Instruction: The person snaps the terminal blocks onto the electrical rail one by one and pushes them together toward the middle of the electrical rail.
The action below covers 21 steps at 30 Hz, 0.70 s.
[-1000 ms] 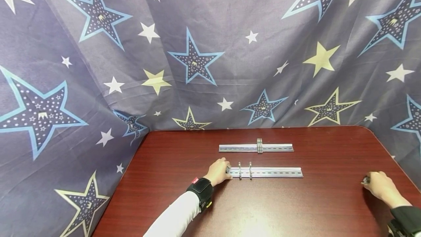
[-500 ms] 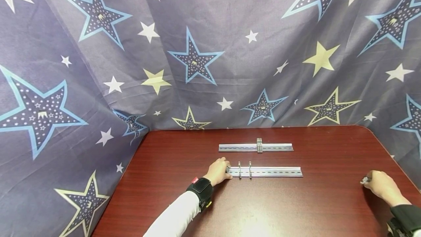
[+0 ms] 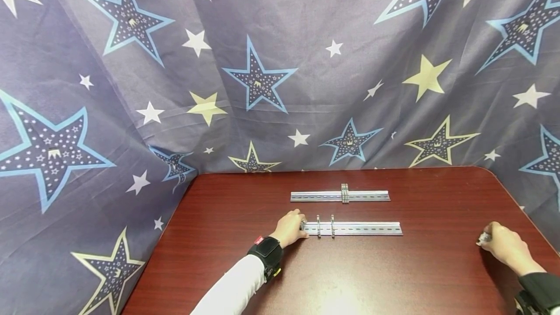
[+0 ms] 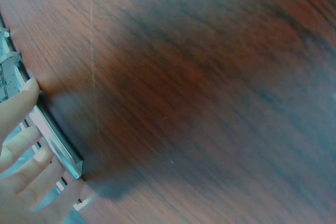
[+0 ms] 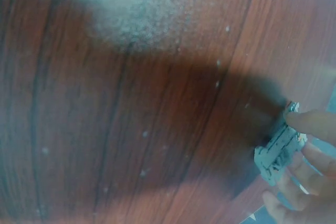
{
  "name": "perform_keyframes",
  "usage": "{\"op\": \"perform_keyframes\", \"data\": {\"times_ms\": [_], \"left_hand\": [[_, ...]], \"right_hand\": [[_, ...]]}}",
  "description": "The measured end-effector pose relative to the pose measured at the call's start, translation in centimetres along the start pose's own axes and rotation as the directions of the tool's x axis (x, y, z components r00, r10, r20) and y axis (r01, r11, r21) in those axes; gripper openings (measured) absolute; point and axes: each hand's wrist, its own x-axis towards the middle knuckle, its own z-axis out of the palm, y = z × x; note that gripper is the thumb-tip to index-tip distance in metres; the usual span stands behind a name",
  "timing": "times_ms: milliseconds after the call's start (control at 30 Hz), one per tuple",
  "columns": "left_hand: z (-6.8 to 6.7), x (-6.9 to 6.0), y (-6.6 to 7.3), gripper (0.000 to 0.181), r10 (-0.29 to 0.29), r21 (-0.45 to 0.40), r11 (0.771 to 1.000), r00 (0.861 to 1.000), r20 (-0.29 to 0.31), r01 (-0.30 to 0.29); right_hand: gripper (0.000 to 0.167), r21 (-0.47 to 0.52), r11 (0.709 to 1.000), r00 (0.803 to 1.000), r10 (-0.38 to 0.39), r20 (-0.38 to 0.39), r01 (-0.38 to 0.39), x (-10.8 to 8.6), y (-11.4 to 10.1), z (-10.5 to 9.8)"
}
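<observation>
My left hand (image 3: 289, 229) grips the left end of the nearer metal DIN rail (image 3: 367, 229). In the left wrist view the thumb lies along one side of the rail (image 4: 59, 142) and the fingers are on the other. Two small grey clamps (image 3: 325, 227) sit apart on this rail, near my hand. At the table's right side my right hand (image 3: 507, 247) holds another small grey DIN rail clamp (image 5: 275, 153) between thumb and fingers, just off the table. Its slotted side shows in the right wrist view; the fingers cover its far side.
Behind lies a second, parallel DIN rail (image 3: 315, 197) with several grey clamps (image 3: 345, 193) pressed together right of its middle. The reddish-brown table (image 3: 393, 276) meets a star-patterned curtain (image 3: 271, 130) at the back and both sides.
My right hand has shifted slightly left and turned the clamp, so more of its light side shows. The left hand and both rails have stayed put.
</observation>
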Motion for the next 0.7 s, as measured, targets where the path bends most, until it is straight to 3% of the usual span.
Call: {"op": "perform_keyframes", "data": {"times_ms": [100, 233, 433, 700], "left_hand": [[0.0, 0.0, 0.0, 0.033, -0.004, -0.003, 1.000, 1.000, 0.006, 0.004], [-0.1, 0.0, 0.1, 0.033, -0.008, -0.004, 1.000, 1.000, 0.010, 0.008], [0.0, 0.1, 0.0, 0.033, -0.007, 0.004, 1.000, 1.000, 0.000, 0.007], [0.1, 0.1, -0.1, 0.032, -0.010, -0.002, 1.000, 1.000, -0.002, 0.010]], "right_hand": [[0.033, -0.002, 0.998, 0.997, -0.061, -0.043, 0.061, 0.0, -0.1, 0.1], [0.022, -0.007, 0.991, 0.987, -0.135, -0.086, 0.135, -0.1, -0.4, 0.1], [0.005, 0.015, 0.989, 0.987, -0.143, -0.067, 0.144, 0.0, -0.9, -0.4], [0.007, 0.000, 0.990, 0.989, -0.138, -0.044, 0.138, 0.2, -1.4, -0.9]]}}
